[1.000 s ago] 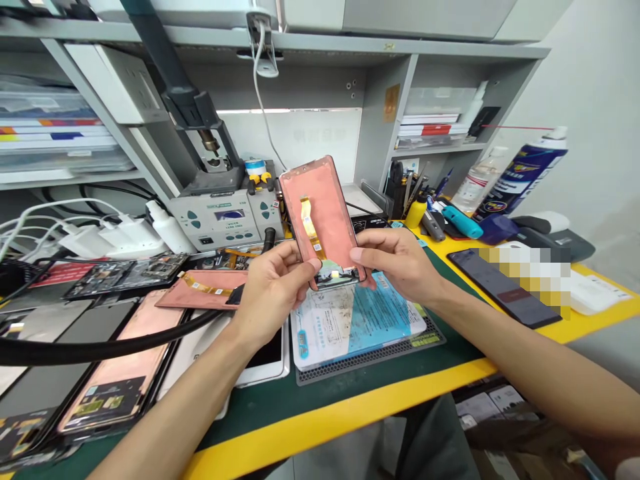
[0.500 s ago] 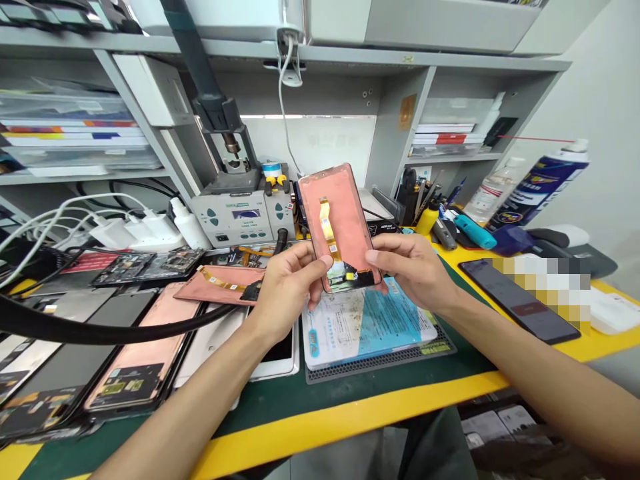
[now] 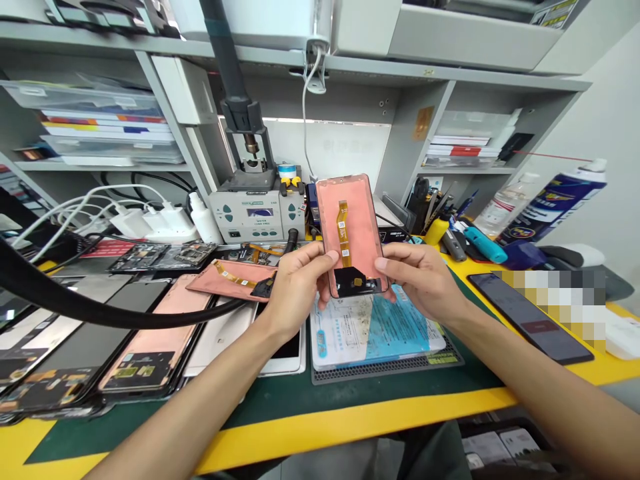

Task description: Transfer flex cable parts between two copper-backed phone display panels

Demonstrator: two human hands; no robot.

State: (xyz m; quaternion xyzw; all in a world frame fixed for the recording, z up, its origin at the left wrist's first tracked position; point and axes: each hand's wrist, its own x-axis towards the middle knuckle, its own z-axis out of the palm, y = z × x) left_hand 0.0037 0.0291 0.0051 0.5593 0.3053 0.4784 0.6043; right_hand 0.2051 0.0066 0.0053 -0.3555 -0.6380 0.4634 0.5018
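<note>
Between my two hands a phone screen (image 3: 361, 227) is held up, its copper-coloured back facing me and tilted slightly. A gold flex cable (image 3: 343, 230) runs down that back to a black patch at the lower end. My left hand (image 3: 300, 280) pinches the lower left edge, thumb on the back. On the lower right edge, my right hand (image 3: 417, 270) grips with thumb in front and fingers behind. Below lies a blue and white plastic-covered packet (image 3: 375, 333) on a dark perforated mat (image 3: 320, 378). A second copper-backed screen (image 3: 205, 287) rests left of my left hand.
Several phone screens (image 3: 145, 333) lie in a row at the left, crossed by a thick black hose (image 3: 125, 317). Behind stands a grey hot-air station (image 3: 250, 217). At the right are a dark phone (image 3: 530, 317), a spray can (image 3: 555, 200) and a teal tool (image 3: 485, 245).
The screen in my hands has turned a little more upright, and its shiny lower end now looks black. The view has shifted slightly left. Both hands keep their grip.
</note>
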